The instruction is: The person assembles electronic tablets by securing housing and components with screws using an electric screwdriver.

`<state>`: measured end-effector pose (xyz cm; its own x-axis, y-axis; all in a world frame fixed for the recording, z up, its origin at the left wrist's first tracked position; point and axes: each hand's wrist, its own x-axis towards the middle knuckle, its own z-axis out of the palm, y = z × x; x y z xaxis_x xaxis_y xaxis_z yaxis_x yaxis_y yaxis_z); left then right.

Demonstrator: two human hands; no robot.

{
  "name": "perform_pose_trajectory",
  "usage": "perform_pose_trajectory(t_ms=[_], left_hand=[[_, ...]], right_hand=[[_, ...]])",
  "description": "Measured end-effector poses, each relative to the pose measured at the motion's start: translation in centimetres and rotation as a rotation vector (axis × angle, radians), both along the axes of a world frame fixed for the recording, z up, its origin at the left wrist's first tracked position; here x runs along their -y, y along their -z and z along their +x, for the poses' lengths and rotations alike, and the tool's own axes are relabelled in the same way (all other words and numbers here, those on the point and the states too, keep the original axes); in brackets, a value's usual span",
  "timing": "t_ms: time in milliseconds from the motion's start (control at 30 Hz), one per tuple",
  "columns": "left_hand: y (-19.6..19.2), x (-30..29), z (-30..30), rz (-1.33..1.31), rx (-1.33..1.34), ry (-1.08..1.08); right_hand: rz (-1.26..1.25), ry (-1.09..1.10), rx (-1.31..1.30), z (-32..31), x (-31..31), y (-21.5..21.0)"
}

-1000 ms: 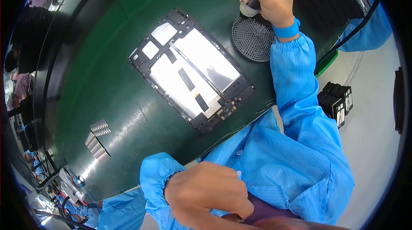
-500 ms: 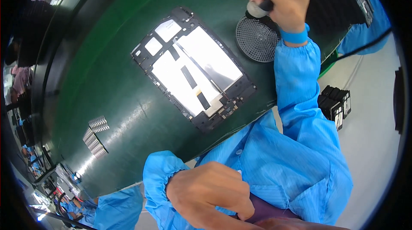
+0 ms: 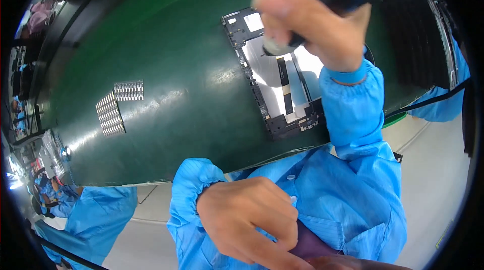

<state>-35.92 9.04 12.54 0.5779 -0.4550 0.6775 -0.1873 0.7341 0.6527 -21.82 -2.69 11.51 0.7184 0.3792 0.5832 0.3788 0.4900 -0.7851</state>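
Observation:
My right hand (image 3: 317, 23), slightly blurred, is wrapped round an electric screwdriver (image 3: 277, 47) with a black body and a pale, cloudy nose. The nose hangs over the upper part of an opened tablet (image 3: 287, 130), whose dark frame bares white battery panels and black ribbon cables. Whether the tip touches the tablet I cannot tell. Hand and sleeve cover the tablet's right side. My left hand (image 3: 247, 217) is raised close to my body at the bottom, fingers curled in. Its fingertips are hidden, so anything held there cannot be made out.
Two groups of small metal strips (image 3: 109, 114) lie on the green tabletop (image 3: 186, 103) at the left. A black cable (image 3: 428, 99) crosses the right side above a green rim (image 3: 395, 120). Another person's blue sleeve (image 3: 108, 214) shows at the lower left.
My right hand has brought the screwdriver from the round grid tray leftward over the tablet. The view has shifted, so the tablet sits further right. My left hand stays curled near my body.

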Motion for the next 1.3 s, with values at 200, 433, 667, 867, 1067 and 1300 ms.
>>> perform_pose_trajectory(t_ms=[200,433,667,867,1067,1300], left_hand=[[4.9,-2.4,-3.3,0.152,-0.081,-0.104],[9.4,-1.9,-4.0,0.431,-0.374,-0.463],[9.6,-1.9,-4.3,0.45,-0.544,-0.517],[10.5,-1.8,-4.2,0.393,-0.533,-0.525],[10.7,-1.7,-4.1,0.38,-0.485,-0.545],[11.1,-2.4,-2.9,0.561,-0.723,-0.982]], right_hand=[[0.138,-0.204,0.68,3.0,-4.7,3.1],[-0.214,-0.049,0.01,-0.5,-3.9,3.5],[-0.193,-0.094,-0.075,-0.3,-3.6,3.6],[-0.142,-0.131,-0.058,-0.2,-3.8,3.8],[-0.144,-0.14,-0.041,0.0,-3.8,3.8],[-0.113,-0.159,-0.076,-0.4,-3.6,3.0]])
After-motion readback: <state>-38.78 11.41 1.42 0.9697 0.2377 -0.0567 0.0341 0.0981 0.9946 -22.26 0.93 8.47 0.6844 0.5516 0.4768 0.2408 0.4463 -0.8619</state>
